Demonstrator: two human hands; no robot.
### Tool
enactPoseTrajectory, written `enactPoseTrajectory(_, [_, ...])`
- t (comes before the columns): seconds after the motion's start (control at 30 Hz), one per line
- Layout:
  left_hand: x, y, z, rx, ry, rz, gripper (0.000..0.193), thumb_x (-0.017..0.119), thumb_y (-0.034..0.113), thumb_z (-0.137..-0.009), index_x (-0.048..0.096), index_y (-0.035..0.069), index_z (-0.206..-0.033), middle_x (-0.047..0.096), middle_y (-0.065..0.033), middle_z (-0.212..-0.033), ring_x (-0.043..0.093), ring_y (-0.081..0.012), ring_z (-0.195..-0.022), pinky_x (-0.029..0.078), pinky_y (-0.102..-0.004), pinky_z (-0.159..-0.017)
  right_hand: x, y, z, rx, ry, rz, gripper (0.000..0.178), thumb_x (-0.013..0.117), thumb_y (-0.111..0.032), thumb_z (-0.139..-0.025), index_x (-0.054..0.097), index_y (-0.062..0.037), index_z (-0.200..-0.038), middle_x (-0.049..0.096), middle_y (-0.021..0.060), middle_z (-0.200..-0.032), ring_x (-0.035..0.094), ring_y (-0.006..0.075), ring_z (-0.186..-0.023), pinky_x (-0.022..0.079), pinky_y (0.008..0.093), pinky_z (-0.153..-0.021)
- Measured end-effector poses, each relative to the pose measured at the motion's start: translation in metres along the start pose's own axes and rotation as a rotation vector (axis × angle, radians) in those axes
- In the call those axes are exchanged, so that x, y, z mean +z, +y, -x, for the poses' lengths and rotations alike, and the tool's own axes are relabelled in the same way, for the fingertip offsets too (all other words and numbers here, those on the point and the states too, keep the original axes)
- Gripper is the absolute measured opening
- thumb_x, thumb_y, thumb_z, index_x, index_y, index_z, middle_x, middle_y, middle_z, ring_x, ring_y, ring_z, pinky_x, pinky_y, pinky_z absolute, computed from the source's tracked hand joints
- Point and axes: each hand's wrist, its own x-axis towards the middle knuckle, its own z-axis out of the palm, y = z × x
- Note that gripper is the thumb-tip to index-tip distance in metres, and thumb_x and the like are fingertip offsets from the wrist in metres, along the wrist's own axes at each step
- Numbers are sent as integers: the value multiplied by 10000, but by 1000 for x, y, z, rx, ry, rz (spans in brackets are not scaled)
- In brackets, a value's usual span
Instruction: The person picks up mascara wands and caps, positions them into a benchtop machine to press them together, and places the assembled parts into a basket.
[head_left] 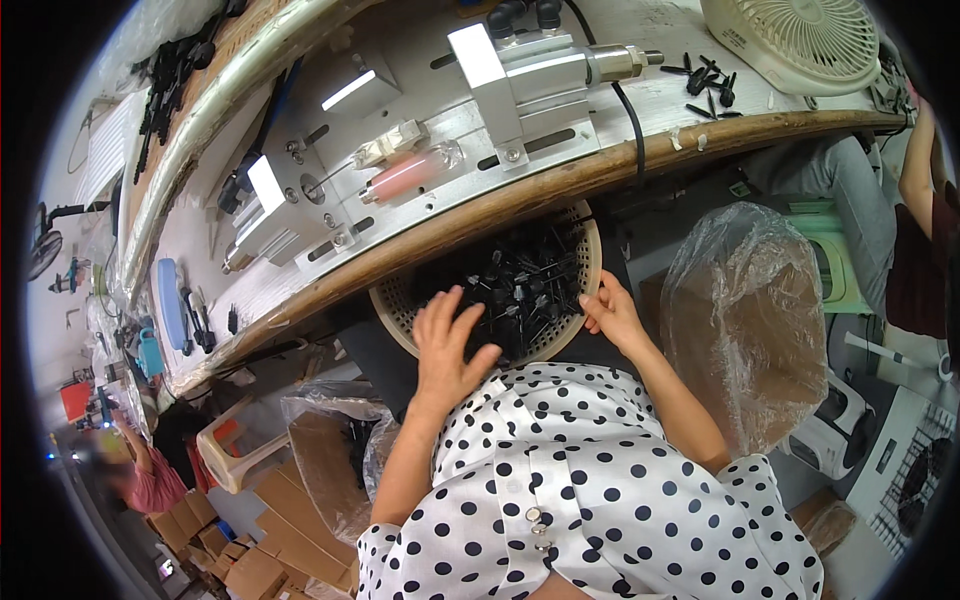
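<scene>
Wooden-edged, the bench [740, 129] stands beyond the beige basket [594, 245], which sits at the lap, probably for easy reach. The right hand [614, 314] pinches its rim, seemingly to steady it; the left hand [443, 350], spread and grasping nothing visible, is beside small black parts [518, 298].

The person wears a white garment [640, 500] printed all over with round black dots, its cloth smooth and faintly shiny. A seamed strip [513, 485] of the same fabric runs down the front, with small, round, glossy buttons [538, 530] near the neckline. The loose dotted sleeves [775, 515] end around the elbows; forearms [685, 405], left hand [445, 350] and right hand [614, 315] are bare.
</scene>
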Motion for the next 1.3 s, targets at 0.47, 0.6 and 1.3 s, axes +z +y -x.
enactPoseTrajectory(0.47, [6,-99,16,-689,137,-125,319,602,62,-761,459,-76,-1011,608,-298,-820,588,-486,-786,488,-498,-716,-37,-25,-108,-369,159,415,295,583,-240,-834,634,-28,-1033,667,174,-908,628,344,-895,469,408,-778])
enactPoseTrajectory(0.6, [13,-58,45,-942,39,42,402,606,123,-785,362,-58,-1049,599,-326,-801,590,-495,-763,485,-525,-708,-26,-34,-129,-513,293,644,323,556,-308,-848,637,-41,-1012,639,211,-946,591,410,-906,457,456,-801])
enactPoseTrajectory(1.3, [-236,3,-29,-140,429,100,217,663,38,-777,640,7,-991,645,-126,-810,623,-213,-672,500,-293,-615,-51,-266,18,-1091,87,712,130,637,-16,-768,667,-8,-894,614,115,-693,586,229,-592,449,315,-543])
